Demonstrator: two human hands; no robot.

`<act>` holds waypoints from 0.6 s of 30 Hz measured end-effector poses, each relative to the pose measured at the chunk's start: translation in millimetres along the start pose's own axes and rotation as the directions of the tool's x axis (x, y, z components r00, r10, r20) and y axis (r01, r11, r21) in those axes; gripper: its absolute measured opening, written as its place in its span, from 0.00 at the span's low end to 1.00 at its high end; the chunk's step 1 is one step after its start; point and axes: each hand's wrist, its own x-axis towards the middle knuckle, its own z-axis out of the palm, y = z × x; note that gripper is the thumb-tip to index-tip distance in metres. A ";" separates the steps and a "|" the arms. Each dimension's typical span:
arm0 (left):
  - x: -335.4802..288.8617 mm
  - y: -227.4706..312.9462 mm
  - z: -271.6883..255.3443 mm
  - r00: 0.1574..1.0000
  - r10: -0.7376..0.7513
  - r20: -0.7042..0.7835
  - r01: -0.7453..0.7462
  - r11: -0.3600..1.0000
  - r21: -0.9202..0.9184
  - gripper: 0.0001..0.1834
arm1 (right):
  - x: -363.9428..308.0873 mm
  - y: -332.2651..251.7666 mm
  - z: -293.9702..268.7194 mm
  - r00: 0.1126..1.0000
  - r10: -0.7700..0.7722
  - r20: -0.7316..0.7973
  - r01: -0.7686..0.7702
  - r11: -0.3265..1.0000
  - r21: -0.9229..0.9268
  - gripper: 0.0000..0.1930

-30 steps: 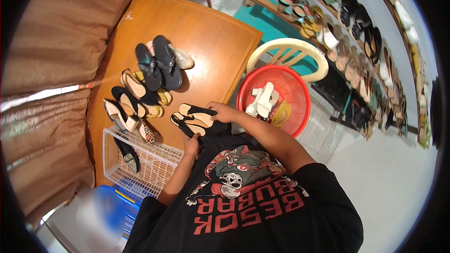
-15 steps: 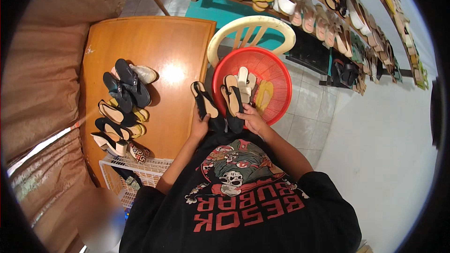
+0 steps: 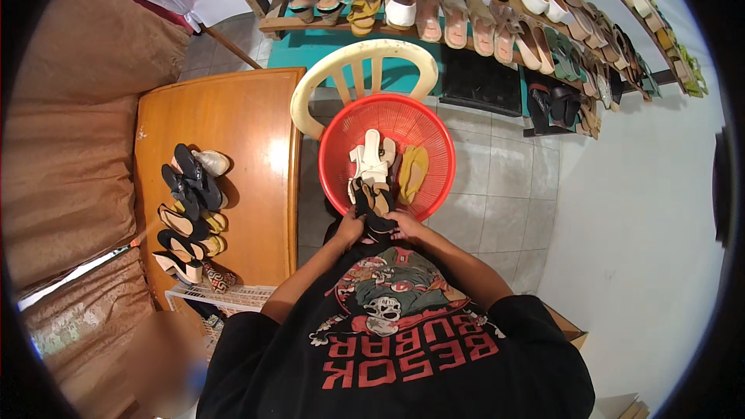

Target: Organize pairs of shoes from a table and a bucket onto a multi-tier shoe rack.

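A pair of black slingback-style shoes [image 3: 379, 216] with tan insoles is held together over the near rim of a red plastic basket [image 3: 448, 157]. My left hand [image 3: 351, 226] is closed on the left side of the pair, and my right hand [image 3: 403, 225] grips the right side. Part of the fingers is hidden by the shoes. Inside the basket, white sandals [image 3: 372, 157] lie just beyond the black pair, with yellow shoes [image 3: 414, 174] to their right. A darker item between them is mostly covered.
Behind the basket curves a cream chair back [image 3: 375, 48]. The wooden table [image 3: 256, 132] on the left bears several shoes [image 3: 200, 178], and a white wire basket [image 3: 256, 296] stands at its near end. Loaded shoe racks [image 3: 458, 31] span the back and right, beside a white wall.
The two black shoes, held apart with one in each hand, are now side by side, lower in the basket near its rim. My view has turned, shifting table and basket leftward.
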 end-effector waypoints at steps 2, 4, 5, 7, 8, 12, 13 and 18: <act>26.5 -12.3 16.1 1.000 -0.029 -0.003 0.028 0.996 -0.080 0.27 | 3.9 -6.7 -17.2 0.998 -0.045 -0.038 0.045 0.999 0.001 0.15; 53.2 -5.4 36.1 1.000 0.011 0.015 -0.011 0.999 -0.044 0.28 | 13.8 -15.6 -40.0 0.968 -0.108 -0.228 0.116 0.993 0.020 0.15; 65.4 -2.5 44.8 0.998 0.053 0.032 -0.052 0.999 -0.008 0.28 | 20.4 -21.6 -51.0 0.937 -0.136 -0.320 0.151 0.988 0.022 0.15; 92.2 5.6 56.8 0.998 0.061 0.015 -0.061 0.998 0.023 0.29 | 33.5 -44.2 -66.3 0.924 -0.195 -0.328 0.212 0.977 0.016 0.15; 109.0 19.3 73.9 0.997 0.069 0.037 -0.072 0.995 0.072 0.30 | 52.1 -46.6 -91.8 0.804 -0.386 -0.452 0.357 0.921 -0.152 0.15; 170.5 16.0 81.0 0.998 -0.043 -0.053 0.036 0.991 -0.127 0.33 | 71.0 -101.5 -91.5 0.862 -0.304 -0.406 0.302 0.951 -0.072 0.20; 179.2 15.8 85.9 0.982 -0.189 0.005 0.183 0.948 -0.259 0.33 | 83.7 -96.6 -102.1 0.866 -0.295 -0.404 0.293 0.954 -0.068 0.20; 233.8 -20.8 98.2 0.994 -0.060 0.086 0.048 0.990 0.136 0.43 | 138.6 -71.1 -156.1 0.841 -0.164 -0.516 0.060 0.975 -0.212 0.29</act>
